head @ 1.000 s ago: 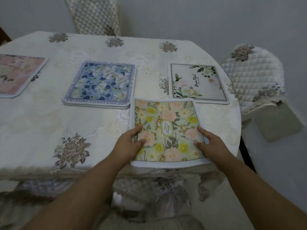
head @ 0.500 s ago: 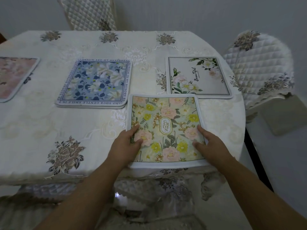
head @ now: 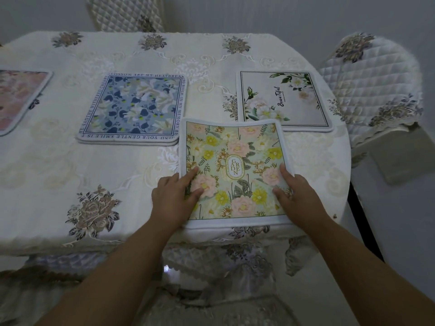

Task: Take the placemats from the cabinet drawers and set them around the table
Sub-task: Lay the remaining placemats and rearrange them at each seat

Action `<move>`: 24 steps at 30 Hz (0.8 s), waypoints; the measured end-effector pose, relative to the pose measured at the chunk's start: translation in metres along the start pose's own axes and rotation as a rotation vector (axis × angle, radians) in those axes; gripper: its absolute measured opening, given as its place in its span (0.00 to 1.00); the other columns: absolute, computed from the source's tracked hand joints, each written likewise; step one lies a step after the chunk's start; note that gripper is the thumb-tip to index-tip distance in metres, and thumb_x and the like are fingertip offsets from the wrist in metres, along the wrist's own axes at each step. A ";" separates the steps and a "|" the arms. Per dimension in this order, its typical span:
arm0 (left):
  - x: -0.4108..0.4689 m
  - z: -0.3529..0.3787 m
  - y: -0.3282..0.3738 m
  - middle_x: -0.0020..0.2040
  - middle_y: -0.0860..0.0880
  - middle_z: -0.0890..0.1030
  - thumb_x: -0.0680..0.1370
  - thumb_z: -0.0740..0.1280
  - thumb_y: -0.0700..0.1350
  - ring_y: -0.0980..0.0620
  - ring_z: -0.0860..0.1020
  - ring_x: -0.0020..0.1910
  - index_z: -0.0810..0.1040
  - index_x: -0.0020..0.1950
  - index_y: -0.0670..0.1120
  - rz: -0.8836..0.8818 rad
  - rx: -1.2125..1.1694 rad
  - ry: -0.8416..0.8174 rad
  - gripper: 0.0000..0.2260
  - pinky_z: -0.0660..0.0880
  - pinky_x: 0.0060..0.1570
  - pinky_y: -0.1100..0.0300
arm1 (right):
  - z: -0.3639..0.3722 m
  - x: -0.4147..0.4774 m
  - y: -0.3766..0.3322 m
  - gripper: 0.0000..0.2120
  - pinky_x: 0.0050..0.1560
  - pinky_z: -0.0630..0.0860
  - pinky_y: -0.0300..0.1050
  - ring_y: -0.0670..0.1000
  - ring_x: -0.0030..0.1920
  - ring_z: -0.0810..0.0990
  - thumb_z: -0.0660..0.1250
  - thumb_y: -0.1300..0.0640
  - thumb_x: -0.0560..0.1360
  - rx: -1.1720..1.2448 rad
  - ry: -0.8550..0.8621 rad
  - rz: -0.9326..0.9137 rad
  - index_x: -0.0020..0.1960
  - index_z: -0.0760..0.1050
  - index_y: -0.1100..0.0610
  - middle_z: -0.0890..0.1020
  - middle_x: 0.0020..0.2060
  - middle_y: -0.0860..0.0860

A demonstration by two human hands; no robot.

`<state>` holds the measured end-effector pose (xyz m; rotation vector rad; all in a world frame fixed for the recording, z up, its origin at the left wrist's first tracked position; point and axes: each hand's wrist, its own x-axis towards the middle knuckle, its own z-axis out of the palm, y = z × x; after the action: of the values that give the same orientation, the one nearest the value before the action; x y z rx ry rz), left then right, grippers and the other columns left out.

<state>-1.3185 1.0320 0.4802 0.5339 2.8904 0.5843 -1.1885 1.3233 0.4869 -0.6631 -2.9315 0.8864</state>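
Observation:
The green floral placemat [head: 235, 149] marked "Garden" is at the table's near edge, between both my hands. My left hand [head: 173, 198] grips its left side and my right hand [head: 299, 196] grips its right side, thumbs on top. Its far edge is bowed upward and covers the near corner of the white "Beautiful" placemat [head: 282, 97]. A blue floral placemat [head: 134, 107], which looks like a stack of two, lies to the left. A pink placemat [head: 16, 97] lies at the far left, partly cut off.
The table [head: 58, 172] wears a cream embroidered cloth. Quilted covered chairs stand at the right [head: 372, 90] and at the far side [head: 127, 12]. Another covered chair [head: 211, 278] is tucked under the near edge, below my arms.
The green placemat lay flat under my hands before; its far edge is now raised and curved over the white placemat's corner. My hands keep their hold on its sides.

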 end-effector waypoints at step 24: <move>-0.061 0.032 0.036 0.83 0.51 0.44 0.84 0.38 0.62 0.50 0.38 0.81 0.43 0.83 0.51 0.316 0.297 -0.096 0.29 0.45 0.79 0.48 | 0.046 -0.077 -0.038 0.29 0.78 0.37 0.45 0.43 0.78 0.33 0.37 0.41 0.83 -0.324 -0.065 -0.156 0.81 0.36 0.49 0.38 0.80 0.44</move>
<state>-1.2444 1.0514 0.4699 1.0410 2.8328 0.1547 -1.1386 1.2403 0.4772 -0.4092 -3.1629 0.4317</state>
